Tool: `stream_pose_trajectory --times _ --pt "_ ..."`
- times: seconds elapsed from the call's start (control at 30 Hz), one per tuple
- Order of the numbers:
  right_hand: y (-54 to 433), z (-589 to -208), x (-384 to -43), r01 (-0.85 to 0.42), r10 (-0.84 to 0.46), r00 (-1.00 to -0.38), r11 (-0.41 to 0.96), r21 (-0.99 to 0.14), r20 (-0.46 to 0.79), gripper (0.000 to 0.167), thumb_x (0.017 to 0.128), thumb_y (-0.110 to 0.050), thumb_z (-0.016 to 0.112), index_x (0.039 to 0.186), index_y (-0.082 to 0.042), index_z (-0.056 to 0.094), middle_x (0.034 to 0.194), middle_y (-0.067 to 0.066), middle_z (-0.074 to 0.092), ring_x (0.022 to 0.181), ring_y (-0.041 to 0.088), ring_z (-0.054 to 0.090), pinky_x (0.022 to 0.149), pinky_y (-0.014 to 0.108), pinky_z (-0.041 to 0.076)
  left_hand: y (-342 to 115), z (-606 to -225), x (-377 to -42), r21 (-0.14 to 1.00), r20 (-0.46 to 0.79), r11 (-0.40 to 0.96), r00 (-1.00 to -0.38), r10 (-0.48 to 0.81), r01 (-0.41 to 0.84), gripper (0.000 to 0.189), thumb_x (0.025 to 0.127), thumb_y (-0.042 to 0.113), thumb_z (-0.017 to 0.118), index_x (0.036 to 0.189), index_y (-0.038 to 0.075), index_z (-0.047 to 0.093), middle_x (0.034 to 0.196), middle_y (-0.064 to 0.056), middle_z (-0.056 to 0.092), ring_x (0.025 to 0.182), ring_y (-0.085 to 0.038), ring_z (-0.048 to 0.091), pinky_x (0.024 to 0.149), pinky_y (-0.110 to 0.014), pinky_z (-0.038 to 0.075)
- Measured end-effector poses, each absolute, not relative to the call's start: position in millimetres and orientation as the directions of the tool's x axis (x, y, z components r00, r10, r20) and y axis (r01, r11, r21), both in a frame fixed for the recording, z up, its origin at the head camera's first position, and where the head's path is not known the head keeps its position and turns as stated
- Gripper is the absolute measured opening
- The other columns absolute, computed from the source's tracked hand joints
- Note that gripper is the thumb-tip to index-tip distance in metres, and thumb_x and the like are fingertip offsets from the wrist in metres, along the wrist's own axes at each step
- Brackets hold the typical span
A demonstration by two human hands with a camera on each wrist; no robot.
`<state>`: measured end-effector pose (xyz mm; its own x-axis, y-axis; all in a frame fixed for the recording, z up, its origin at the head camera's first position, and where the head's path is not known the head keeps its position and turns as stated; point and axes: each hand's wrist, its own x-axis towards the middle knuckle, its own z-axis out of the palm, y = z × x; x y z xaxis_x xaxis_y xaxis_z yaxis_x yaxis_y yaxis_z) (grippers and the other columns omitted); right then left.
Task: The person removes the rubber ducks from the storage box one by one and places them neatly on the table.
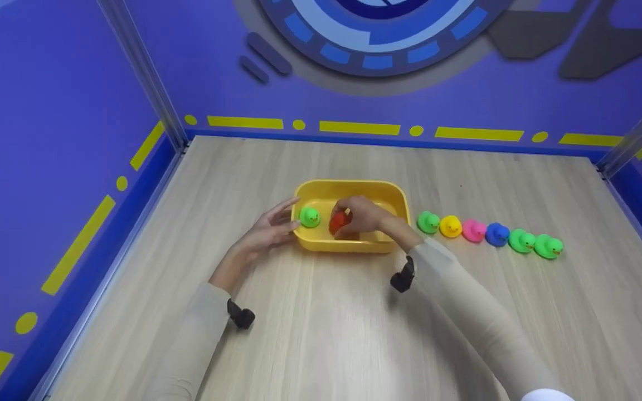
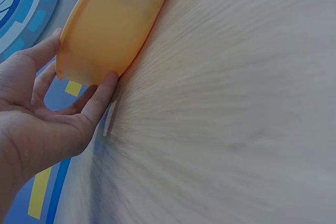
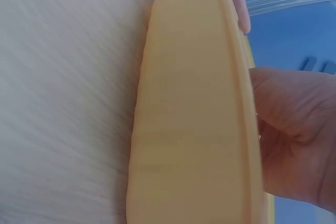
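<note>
My right hand [image 1: 366, 214] reaches down into a yellow plastic basin [image 1: 349, 245] and grips a red rubber duck [image 1: 339, 221] by its sides. In the right wrist view the basin's wall hides the duck and my right fingertips. A green rubber duck [image 1: 310, 217] sits inside the basin at its left end. Outside that end, my left hand [image 1: 268, 231] touches the basin with fairly straight, spread fingers. The left wrist view shows one fingertip [image 2: 111, 78] at the basin's lower edge and another finger up at the rim.
Right of the basin, a slanting row of rubber ducks stands on the wooden table [image 1: 321, 323]: green [image 1: 428, 222], yellow [image 1: 451, 226], pink [image 1: 473, 230], blue [image 1: 497, 234], then two more green. Blue panels [image 1: 198, 67] wall the table at the back and sides.
</note>
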<state>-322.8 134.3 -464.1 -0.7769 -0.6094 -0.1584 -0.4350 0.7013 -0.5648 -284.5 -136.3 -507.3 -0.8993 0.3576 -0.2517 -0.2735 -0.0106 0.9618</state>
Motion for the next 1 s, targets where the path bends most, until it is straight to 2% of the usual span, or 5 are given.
stream_pose_trajectory --times 0.2,0.37,0.73,1.0 --pt "146 -461 -315 -0.414 -0.587 -0.797 0.702 -0.579 -0.142 0.034 0.087 -0.016 0.082 0.118 -0.007 0.069 0.111 0.011 0.07 0.099 0.026 0.061 0.091 0.037 0.059 -131 -510 -286 0.957 -0.267 -0.007 -0.893 0.363 -0.289 0.064 0.098 0.013 0.068 0.155 0.032 0.044 0.158 -0.009 0.04 0.139 -0.029 0.052 0.109 -0.04 0.053" --pt "155 -457 -311 -0.432 -0.58 -0.811 0.686 -0.585 -0.081 0.034 0.087 -0.012 0.082 0.117 -0.005 0.069 0.113 0.013 0.07 0.103 0.028 0.063 0.094 0.041 0.061 -129 -509 -288 0.961 -0.248 -0.019 -0.894 0.373 -0.275 0.066 0.099 0.011 0.067 0.156 0.03 0.042 0.159 -0.011 0.039 0.138 -0.031 0.052 0.108 -0.039 0.053" --pt "162 -442 -298 -0.487 -0.597 -0.801 0.599 -0.636 0.051 0.041 0.085 -0.003 0.082 0.122 0.0 0.066 0.12 0.018 0.07 0.109 0.032 0.066 0.092 0.044 0.062 -136 -507 -285 0.962 -0.255 0.003 -0.892 0.372 -0.273 0.066 0.099 0.014 0.067 0.157 0.029 0.04 0.158 -0.01 0.039 0.139 -0.03 0.052 0.108 -0.039 0.053" --pt "166 -436 -294 -0.507 -0.583 -0.801 0.545 -0.668 0.132 0.046 0.083 0.001 0.082 0.125 0.001 0.063 0.122 0.019 0.068 0.112 0.036 0.066 0.092 0.048 0.062 -137 -507 -286 0.959 -0.272 0.031 -0.892 0.36 -0.28 0.065 0.099 0.017 0.068 0.156 0.032 0.042 0.158 -0.009 0.039 0.14 -0.029 0.051 0.111 -0.042 0.051"
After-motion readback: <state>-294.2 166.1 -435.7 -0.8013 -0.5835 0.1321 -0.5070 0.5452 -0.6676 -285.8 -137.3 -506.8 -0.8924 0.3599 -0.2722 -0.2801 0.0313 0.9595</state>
